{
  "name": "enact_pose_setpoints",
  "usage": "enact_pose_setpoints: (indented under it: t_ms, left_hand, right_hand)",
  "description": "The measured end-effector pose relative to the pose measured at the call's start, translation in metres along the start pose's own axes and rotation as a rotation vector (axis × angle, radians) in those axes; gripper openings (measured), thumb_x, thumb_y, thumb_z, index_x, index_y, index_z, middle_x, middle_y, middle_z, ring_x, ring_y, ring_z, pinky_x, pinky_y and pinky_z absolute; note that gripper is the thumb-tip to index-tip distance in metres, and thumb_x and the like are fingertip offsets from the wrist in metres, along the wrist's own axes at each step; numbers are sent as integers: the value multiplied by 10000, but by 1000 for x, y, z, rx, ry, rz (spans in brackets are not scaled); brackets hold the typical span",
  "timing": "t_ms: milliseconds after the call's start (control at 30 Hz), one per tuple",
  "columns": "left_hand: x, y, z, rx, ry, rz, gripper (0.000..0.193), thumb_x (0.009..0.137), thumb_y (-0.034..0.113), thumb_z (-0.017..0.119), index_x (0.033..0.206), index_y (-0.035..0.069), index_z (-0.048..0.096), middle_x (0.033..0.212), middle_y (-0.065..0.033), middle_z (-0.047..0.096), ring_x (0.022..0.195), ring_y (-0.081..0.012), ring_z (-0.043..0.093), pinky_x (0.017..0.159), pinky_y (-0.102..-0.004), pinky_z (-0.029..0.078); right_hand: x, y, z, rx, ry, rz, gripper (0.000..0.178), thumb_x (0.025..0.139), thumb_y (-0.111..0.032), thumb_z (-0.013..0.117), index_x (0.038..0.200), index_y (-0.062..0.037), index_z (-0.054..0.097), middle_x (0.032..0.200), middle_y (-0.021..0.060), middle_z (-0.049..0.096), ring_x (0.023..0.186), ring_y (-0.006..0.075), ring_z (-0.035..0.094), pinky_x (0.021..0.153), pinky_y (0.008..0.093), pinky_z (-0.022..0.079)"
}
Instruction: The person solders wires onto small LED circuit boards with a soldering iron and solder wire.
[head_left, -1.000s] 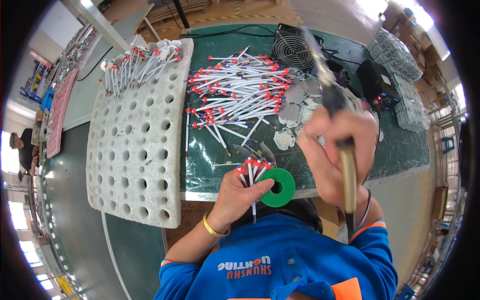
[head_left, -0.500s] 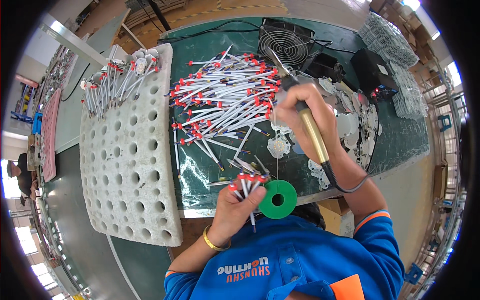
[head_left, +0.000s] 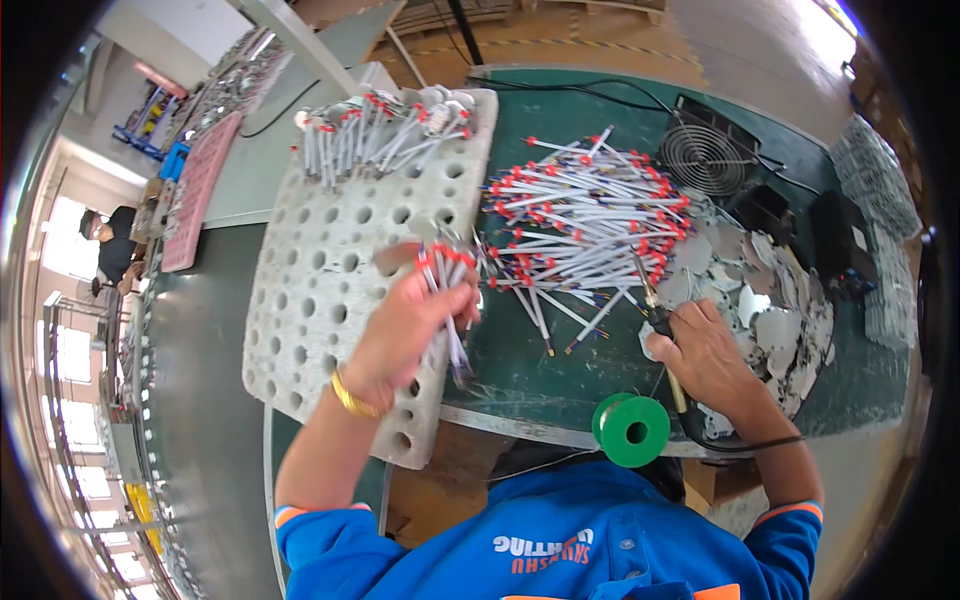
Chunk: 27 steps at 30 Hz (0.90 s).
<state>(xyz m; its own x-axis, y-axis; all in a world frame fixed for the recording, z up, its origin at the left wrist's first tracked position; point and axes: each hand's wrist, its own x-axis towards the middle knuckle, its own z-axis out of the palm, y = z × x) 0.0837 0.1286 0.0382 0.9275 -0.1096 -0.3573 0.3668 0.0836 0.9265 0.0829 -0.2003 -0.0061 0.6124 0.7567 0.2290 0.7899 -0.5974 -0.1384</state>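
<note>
My left hand (head_left: 400, 325), closed, grips a bundle of white cables (head_left: 447, 275) with red collars and small boards at their upper ends. It hovers over the right part of a white foam tray (head_left: 300, 365) full of round holes. Similar cables with boards (head_left: 375, 135) lie along the tray's far end. My right hand (head_left: 712, 355) is wrapped round a soldering iron (head_left: 678, 390) with a gold-coloured handle, its tip close to the pile of loose white cables (head_left: 590, 220). Below that hand, a green spool (head_left: 612, 440) sits at the bench's front edge.
Flat metallic pieces (head_left: 775, 335) are heaped right of my right hand. A black fan (head_left: 705, 158), a black box (head_left: 842, 240) and grey stacks (head_left: 885, 185) stand farther back. At the left are a pink tray (head_left: 200, 200) and, beyond, another person (head_left: 116, 245).
My left hand has carried the cable bundle left, from beside the spool to above the foam tray. The right hand with the iron has come down nearer the bench. The whole view has shifted.
</note>
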Motion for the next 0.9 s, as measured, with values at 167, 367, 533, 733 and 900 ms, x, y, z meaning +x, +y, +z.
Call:
enact_pose_setpoints:
  t_ms: [167, 367, 533, 733, 900]
  left_hand:
    - [60, 50, -67, 101, 76, 84, 159, 876, 58, 535, 1033, 36, 546, 903, -17, 572, 788, -112, 576, 719, -250, 479]
    - [150, 106, -110, 380, 198, 305, 175, 846, 33, 556, 1021, 20, 558, 926, -23, 586, 783, -108, 574, 669, -226, 467]
    - [220, 101, -158, 473, 182, 236, 234, 781, 40, 633, 1010, 28, 589, 942, -30, 624, 781, -117, 572, 681, -242, 457]
    - [218, 93, -118, 1218, 407, 84, 305, 698, 280, 719, 884, 44, 668, 893, -97, 662, 800, -219, 602, 710, -341, 456]
    - [202, 81, -120, 1525, 651, 279, 493, 649, 418, 721, 942, 26, 656, 962, -174, 649, 867, -326, 611, 726, -406, 473]
  right_hand:
    - [-4, 6, 1, 33, 53, 73, 108, 787, -120, 551, 891, -132, 526, 773, 120, 467, 776, 299, 445, 662, 398, 361]
    - [-4, 9, -1, 20, 75, 82, 115, 780, -108, 537, 889, -133, 511, 760, 112, 460, 767, 292, 447, 661, 398, 360]
    - [-7, 6, 3, 39, 128, 65, 164, 752, -123, 550, 913, -144, 526, 753, 93, 462, 768, 280, 455, 657, 389, 364]
    - [-16, 3, 0, 57, 124, 97, 175, 741, -139, 548, 916, -141, 537, 742, 87, 449, 762, 278, 457, 650, 389, 370]
    - [-8, 4, -4, 138, 97, 115, 148, 751, -146, 526, 898, -125, 526, 715, 88, 420, 731, 282, 452, 636, 391, 370]
